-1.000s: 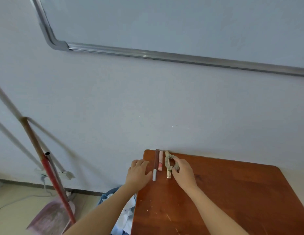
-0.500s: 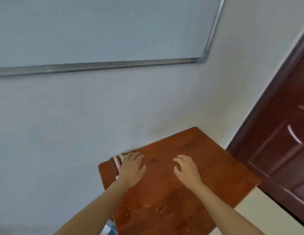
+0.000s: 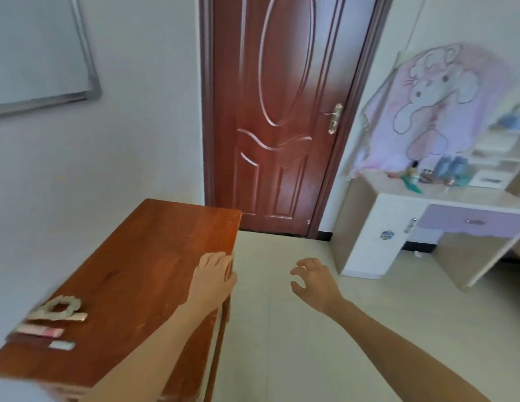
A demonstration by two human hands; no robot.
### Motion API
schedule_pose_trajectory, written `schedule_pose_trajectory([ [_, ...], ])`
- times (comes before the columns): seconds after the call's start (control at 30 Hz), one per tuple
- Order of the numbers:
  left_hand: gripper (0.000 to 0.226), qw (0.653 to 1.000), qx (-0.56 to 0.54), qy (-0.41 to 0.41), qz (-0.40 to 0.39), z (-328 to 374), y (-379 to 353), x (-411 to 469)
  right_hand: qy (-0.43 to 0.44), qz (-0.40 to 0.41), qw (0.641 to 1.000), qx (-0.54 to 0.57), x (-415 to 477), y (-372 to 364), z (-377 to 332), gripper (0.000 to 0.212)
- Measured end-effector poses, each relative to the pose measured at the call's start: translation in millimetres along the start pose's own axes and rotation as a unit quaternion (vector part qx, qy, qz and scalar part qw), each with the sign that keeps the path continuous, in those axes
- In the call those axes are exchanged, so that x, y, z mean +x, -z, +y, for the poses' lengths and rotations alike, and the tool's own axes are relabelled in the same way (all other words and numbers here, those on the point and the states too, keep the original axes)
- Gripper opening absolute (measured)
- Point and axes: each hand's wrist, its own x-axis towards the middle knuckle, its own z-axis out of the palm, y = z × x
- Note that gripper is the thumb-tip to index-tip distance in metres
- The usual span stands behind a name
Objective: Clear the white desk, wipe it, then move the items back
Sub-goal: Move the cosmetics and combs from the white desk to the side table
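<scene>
A white desk (image 3: 398, 198) with a purple drawer stands at the far right, with several small items on its top (image 3: 444, 175). A brown wooden table (image 3: 142, 256) is at the left. On its near left corner lie a beige hair clip (image 3: 60, 307), a pink tube (image 3: 41, 331) and a dark pen with a pale cap (image 3: 41, 343). My left hand (image 3: 214, 278) rests flat on the wooden table's right edge and holds nothing. My right hand (image 3: 314, 278) hovers over the floor with its fingers spread and empty.
A dark red door (image 3: 279, 117) is straight ahead, shut. A whiteboard (image 3: 35, 53) hangs on the left wall. A pink cloth with a cartoon figure (image 3: 433, 105) hangs behind the white desk. Pale tiled floor (image 3: 296, 343) lies between the two pieces of furniture.
My view has swung right, from the wall to the door and white desk. Both hands left the small items; the left slid to the table's right edge, the right moved off over the floor.
</scene>
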Motion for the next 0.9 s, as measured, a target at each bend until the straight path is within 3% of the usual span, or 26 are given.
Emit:
schedule_pose_trajectory([
  [0.33,0.041,0.981,-0.01,-0.186,-0.054,187.3,-68.5,24.1,-0.176,0.025,0.983,-0.05,-132.7,75.7,148.3,0.038],
  [0.67,0.032,0.977,-0.056,-0.193,-0.07,360.5,-160.8,2.1,-0.21,0.02,0.975,-0.072,-230.7,127.7,311.0,0.04],
  [0.9,0.037,0.976,-0.08,-0.194,-0.062,427.9,-190.8,8.0,-0.214,0.043,0.975,-0.044,-251.8,151.0,380.9,0.042],
])
